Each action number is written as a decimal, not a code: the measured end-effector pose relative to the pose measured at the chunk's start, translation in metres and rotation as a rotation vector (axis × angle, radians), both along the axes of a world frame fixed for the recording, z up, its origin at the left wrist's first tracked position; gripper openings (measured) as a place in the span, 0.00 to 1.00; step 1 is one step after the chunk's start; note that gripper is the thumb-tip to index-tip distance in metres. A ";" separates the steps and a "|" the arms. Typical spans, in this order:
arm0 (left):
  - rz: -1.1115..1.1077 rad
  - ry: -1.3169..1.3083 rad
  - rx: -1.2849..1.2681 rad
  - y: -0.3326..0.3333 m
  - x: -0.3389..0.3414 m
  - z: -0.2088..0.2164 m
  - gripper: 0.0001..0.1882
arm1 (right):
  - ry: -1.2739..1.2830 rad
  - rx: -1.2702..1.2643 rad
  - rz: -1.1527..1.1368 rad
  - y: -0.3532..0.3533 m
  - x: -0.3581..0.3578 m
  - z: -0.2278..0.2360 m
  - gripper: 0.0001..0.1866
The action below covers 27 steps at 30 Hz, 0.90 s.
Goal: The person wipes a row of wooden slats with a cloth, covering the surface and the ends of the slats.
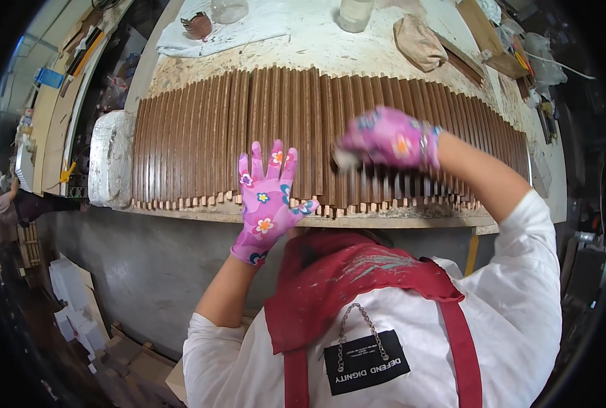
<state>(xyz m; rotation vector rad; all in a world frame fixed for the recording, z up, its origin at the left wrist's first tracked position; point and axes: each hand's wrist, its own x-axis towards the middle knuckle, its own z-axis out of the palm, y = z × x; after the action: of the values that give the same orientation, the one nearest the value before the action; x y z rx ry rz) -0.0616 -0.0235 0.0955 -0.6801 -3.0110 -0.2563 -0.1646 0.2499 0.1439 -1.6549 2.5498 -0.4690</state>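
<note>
A long row of brown wooden strips lies side by side across the bench, their ends pale and narrower. My left hand, in a pink flowered glove, rests flat on the strips with its fingers spread, near the front edge. To its right, my right hand wears a matching glove and is closed over the strips. A small whitish piece shows under its fingers, pressed against the wood. Motion blurs that piece, so its kind is unclear.
A plastic-wrapped block stands at the row's left end. Toward the back are a white cloth, a clear jar, a beige rag and wooden boards. Another person is far off at left.
</note>
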 end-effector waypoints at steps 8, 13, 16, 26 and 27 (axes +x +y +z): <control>-0.071 0.116 0.143 0.004 0.010 -0.002 0.53 | -0.227 0.012 -0.579 -0.035 -0.098 -0.024 0.26; -0.056 0.055 0.210 0.029 0.024 -0.015 0.49 | -0.155 -0.059 -0.635 -0.012 -0.115 -0.035 0.25; -0.046 0.151 0.109 0.028 0.023 -0.029 0.47 | -0.102 0.099 -0.594 -0.041 -0.085 -0.034 0.18; -0.019 0.128 0.189 0.032 0.024 -0.018 0.48 | -0.060 0.024 -0.101 -0.021 -0.014 0.000 0.24; -0.076 0.121 0.191 0.032 0.023 -0.018 0.46 | -0.057 0.025 -0.100 -0.024 -0.015 -0.002 0.24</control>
<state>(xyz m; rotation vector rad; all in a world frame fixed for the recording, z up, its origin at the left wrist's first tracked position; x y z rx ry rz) -0.0383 0.0089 0.0779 -0.7630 -2.8036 -0.4805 -0.1800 0.2264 0.1421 -1.4894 2.5944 -0.4824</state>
